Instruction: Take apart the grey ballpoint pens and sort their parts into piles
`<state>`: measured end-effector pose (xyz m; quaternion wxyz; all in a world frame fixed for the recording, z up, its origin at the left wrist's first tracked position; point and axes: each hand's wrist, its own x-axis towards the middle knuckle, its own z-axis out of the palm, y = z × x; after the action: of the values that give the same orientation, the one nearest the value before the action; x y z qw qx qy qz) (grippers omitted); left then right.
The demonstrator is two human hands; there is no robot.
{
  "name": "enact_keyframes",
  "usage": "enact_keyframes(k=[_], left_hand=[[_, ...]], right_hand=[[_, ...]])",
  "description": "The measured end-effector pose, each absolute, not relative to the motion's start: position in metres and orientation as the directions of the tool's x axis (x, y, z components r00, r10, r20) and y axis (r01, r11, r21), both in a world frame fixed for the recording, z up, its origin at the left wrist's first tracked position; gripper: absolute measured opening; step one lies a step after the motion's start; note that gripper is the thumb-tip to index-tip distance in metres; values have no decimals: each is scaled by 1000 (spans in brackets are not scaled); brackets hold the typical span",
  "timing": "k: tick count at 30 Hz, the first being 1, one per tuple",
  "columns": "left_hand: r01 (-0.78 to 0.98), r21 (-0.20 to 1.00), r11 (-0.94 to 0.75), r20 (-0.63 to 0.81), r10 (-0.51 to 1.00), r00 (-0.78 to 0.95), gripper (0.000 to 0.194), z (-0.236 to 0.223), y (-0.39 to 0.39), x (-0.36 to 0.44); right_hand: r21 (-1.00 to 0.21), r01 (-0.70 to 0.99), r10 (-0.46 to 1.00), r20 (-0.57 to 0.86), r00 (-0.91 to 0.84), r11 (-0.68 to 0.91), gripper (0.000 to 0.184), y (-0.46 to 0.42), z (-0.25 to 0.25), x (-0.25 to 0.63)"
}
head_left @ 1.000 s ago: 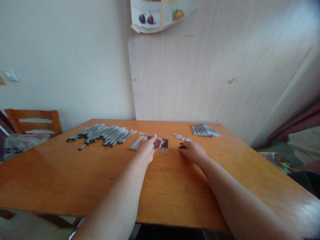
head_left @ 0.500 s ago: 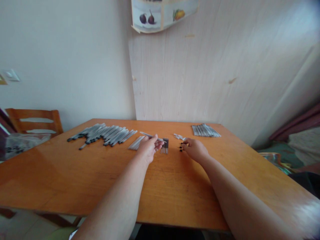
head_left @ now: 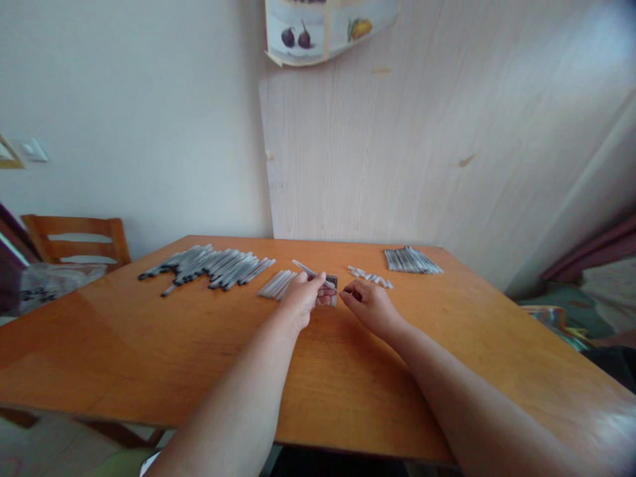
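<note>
My left hand (head_left: 304,296) grips a clear pen barrel (head_left: 311,270), slanted with its near end toward my right hand. Close to that end, the fingers of my right hand (head_left: 366,303) are pinched together; something dark shows between them, too small to make out. Partly behind my left hand, dark-topped thin refills (head_left: 334,281) lie in a row. A row of clear barrels (head_left: 274,285) lies left of it. Small whitish pen caps (head_left: 370,276) are scattered just beyond my right hand. The small black pieces seen earlier are hidden now.
A large pile of clear pens with black ends (head_left: 231,265) spreads over the table's left side. Another bundle of pens (head_left: 412,260) lies at the back right. A wooden chair (head_left: 74,238) with a plastic bag (head_left: 59,281) stands left of the table (head_left: 348,384).
My right hand has moved left from the small black pieces to the near end of the pen barrel. My left hand still holds the barrel. The view has shifted slightly.
</note>
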<state>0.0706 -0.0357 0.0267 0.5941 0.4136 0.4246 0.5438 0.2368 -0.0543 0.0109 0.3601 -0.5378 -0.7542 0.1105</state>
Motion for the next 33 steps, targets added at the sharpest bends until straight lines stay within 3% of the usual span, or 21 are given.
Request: enact_keyframes(k=[17, 33], left_hand=[[-335, 936, 106, -81, 993, 89, 16, 26, -36, 72], [-383, 920, -81, -37, 956, -290, 16, 35, -10, 32]], right_hand=[[-558, 716, 879, 447, -168, 420, 16, -56, 13, 236], [-489, 788, 900, 394, -183, 375, 17, -59, 16, 240]])
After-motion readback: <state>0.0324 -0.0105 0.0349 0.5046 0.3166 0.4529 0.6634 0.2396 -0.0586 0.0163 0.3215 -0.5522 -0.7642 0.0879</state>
